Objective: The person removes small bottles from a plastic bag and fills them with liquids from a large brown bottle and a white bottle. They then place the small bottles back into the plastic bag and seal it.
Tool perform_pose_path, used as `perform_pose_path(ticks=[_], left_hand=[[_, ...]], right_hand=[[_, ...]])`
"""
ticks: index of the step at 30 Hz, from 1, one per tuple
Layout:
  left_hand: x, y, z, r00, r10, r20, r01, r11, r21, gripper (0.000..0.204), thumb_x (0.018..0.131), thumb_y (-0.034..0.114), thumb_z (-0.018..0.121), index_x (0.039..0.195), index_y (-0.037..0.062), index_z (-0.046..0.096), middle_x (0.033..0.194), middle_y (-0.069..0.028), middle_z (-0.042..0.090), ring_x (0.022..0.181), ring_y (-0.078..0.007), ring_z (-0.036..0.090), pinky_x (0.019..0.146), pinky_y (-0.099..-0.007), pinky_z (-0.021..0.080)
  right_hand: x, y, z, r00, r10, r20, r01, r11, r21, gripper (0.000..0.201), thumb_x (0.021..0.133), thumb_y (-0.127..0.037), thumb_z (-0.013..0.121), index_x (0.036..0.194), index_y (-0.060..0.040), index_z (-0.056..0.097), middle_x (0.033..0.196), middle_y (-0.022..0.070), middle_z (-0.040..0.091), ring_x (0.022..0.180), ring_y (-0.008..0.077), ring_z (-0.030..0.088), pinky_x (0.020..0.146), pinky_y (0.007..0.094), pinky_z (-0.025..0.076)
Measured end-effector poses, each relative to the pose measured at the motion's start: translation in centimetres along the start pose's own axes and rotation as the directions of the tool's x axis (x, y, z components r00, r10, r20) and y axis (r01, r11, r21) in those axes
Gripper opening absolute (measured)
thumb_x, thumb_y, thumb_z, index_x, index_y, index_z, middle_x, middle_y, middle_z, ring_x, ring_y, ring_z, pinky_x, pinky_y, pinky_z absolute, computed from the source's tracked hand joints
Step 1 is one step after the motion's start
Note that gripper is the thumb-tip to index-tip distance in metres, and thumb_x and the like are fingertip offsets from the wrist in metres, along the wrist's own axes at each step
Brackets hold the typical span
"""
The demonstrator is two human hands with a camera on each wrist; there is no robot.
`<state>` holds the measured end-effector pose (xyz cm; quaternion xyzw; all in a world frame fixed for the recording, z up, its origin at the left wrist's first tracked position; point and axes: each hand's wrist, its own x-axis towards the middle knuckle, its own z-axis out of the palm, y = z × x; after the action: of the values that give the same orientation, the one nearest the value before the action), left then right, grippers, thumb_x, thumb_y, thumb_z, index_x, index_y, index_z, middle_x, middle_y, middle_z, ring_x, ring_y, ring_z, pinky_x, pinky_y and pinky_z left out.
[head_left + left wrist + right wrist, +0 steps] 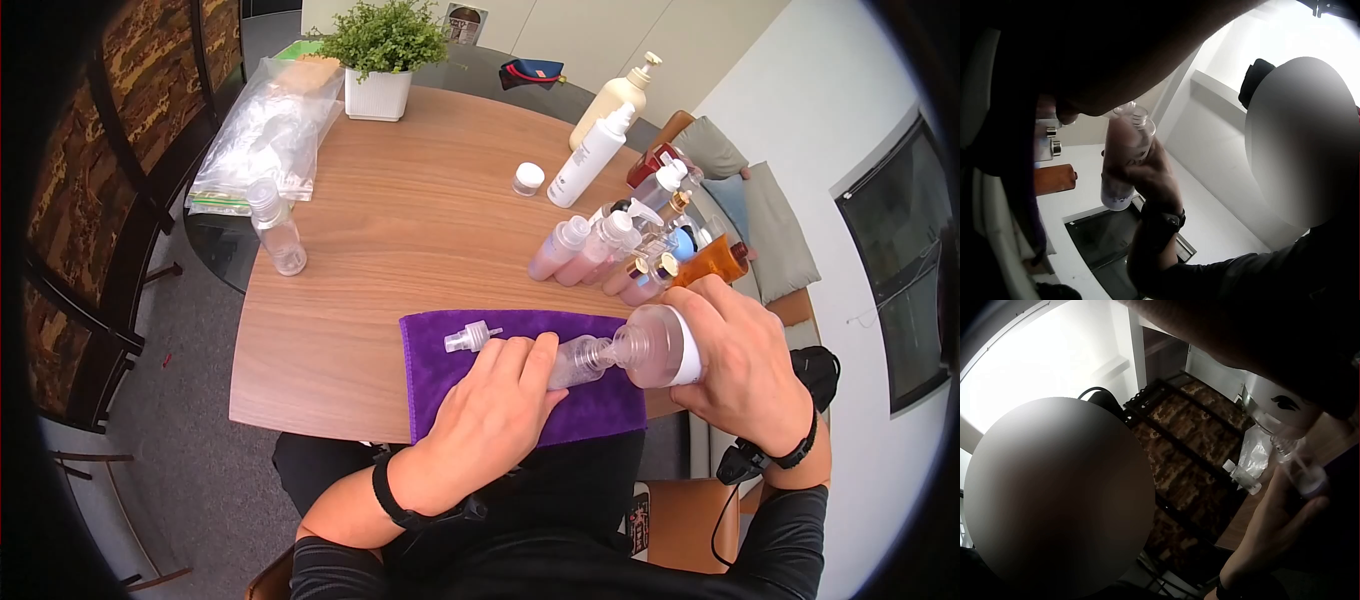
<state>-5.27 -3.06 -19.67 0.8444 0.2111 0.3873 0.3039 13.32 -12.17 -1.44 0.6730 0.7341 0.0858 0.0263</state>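
Note:
Over the purple cloth [430, 395], my left hand [495, 400] grips a small clear bottle [577, 362], its open neck facing right. My right hand [745, 360] holds a larger bottle [655, 345] tilted on its side, its mouth meeting the small bottle's neck. The right wrist view shows some liquid inside the small bottle [1309, 478]. In the left wrist view the right hand [1150, 178] wraps round the larger bottle [1124, 165]. A clear spray top [470, 337] lies on the cloth left of the small bottle.
A capped clear bottle [277, 228] stands at the table's left. Several bottles cluster at the right, with pink ones [600, 250] among them. Behind are a small jar [528, 179], a white pump bottle [592, 155], a cream bottle [610, 105], a potted plant [377, 92] and plastic bags [265, 135].

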Motion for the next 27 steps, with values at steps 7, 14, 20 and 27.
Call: perform_pose_path(ticks=[7, 14, 20, 27], left_hand=[[-0.04, -0.07, 0.07, 1.000, 0.002, -0.003, -0.002, 1.000, -0.002, 0.063, 0.082, 0.005, 0.088, 0.136, -0.0046, 0.057, 0.111, -0.0211, 0.067, 0.101, -0.0408, 0.065, 0.089, -0.0467, 0.055], [-0.04, -0.10, 0.04, 1.000, 0.009, -0.007, -0.009, 1.000, 0.002, 0.062, 0.082, 0.005, 0.088, 0.135, -0.0042, 0.057, 0.111, -0.0209, 0.067, 0.101, -0.0404, 0.065, 0.089, -0.0464, 0.055], [-0.02, -0.06, 0.03, 1.000, 0.006, -0.008, -0.006, 1.000, 0.005, 0.062, 0.082, 0.005, 0.088, 0.135, -0.0037, 0.057, 0.111, -0.0208, 0.067, 0.101, -0.0403, 0.065, 0.089, -0.0463, 0.055], [-0.07, -0.10, 0.02, 1.000, 0.007, -0.008, -0.007, 1.000, 0.000, 0.061, 0.082, 0.005, 0.088, 0.135, -0.0040, 0.057, 0.111, -0.0208, 0.066, 0.100, -0.0405, 0.065, 0.088, -0.0468, 0.055]], right_hand=[[-0.09, 0.06, 0.22, 1.000, 0.008, -0.004, -0.008, 1.000, -0.010, 0.088, 0.053, -0.012, 0.102, 0.134, -0.0080, 0.067, 0.108, 0.0136, 0.065, 0.099, 0.0376, 0.069, 0.084, 0.0464, 0.055], [-0.04, 0.00, 0.24, 1.000, 0.002, -0.016, -0.003, 1.000, -0.007, 0.085, 0.057, -0.013, 0.101, 0.135, -0.0090, 0.068, 0.107, 0.0130, 0.064, 0.097, 0.0358, 0.069, 0.082, 0.0455, 0.055], [0.00, -0.13, 0.03, 1.000, 0.014, 0.008, -0.014, 1.000, -0.017, 0.085, 0.058, -0.012, 0.099, 0.137, -0.0106, 0.068, 0.107, 0.0121, 0.063, 0.096, 0.0348, 0.069, 0.081, 0.0451, 0.056], [-0.04, -0.12, 0.18, 1.000, 0.016, 0.000, -0.016, 1.000, -0.011, 0.084, 0.058, -0.012, 0.100, 0.136, -0.0100, 0.067, 0.111, 0.0135, 0.066, 0.099, 0.0366, 0.070, 0.083, 0.0457, 0.056]])
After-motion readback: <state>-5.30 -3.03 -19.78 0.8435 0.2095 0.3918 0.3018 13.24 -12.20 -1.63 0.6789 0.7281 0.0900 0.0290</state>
